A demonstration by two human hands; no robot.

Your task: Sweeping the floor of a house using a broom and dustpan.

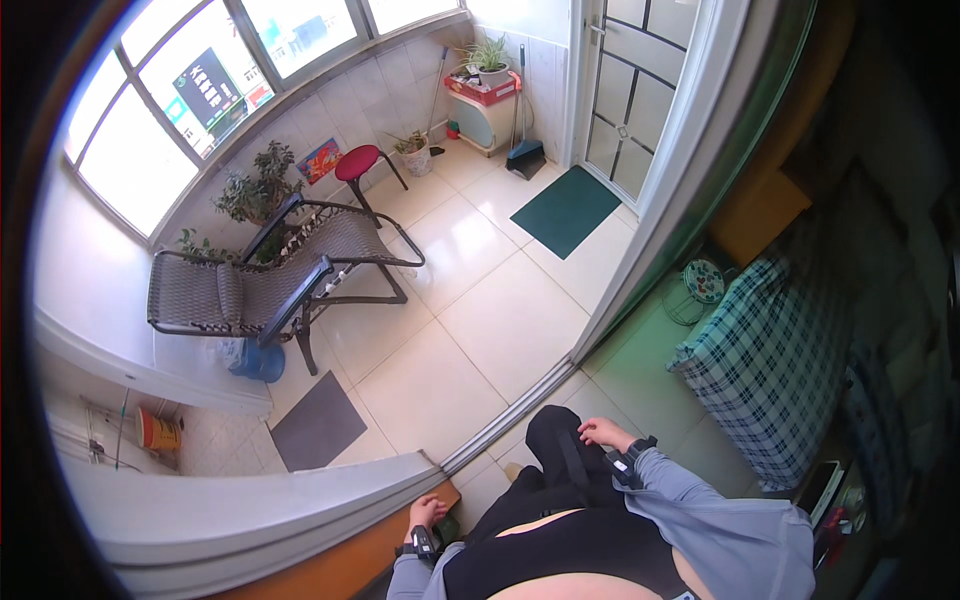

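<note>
Low in the head view, my left hand point(428, 511) is beside an orange wooden ledge point(340, 543), its fingers loosely curled with nothing visible in them. My right hand point(603, 433) is raised beside my dark trouser leg point(548, 445), fingers bent but slightly apart, with nothing seen in it. Dark devices are strapped on both wrists. Ahead, a sliding-door track point(505, 416) crosses the floor, with a tiled balcony point(510, 330) beyond it.
A woven reclining chair point(230, 285), red stool point(357, 161), potted plants point(255, 195) and blue bucket point(255, 365) line the left. A green mat point(565, 212) lies by a white door point(630, 100). A checked cushion point(755, 370) and wire stand point(690, 290) are at my right.
</note>
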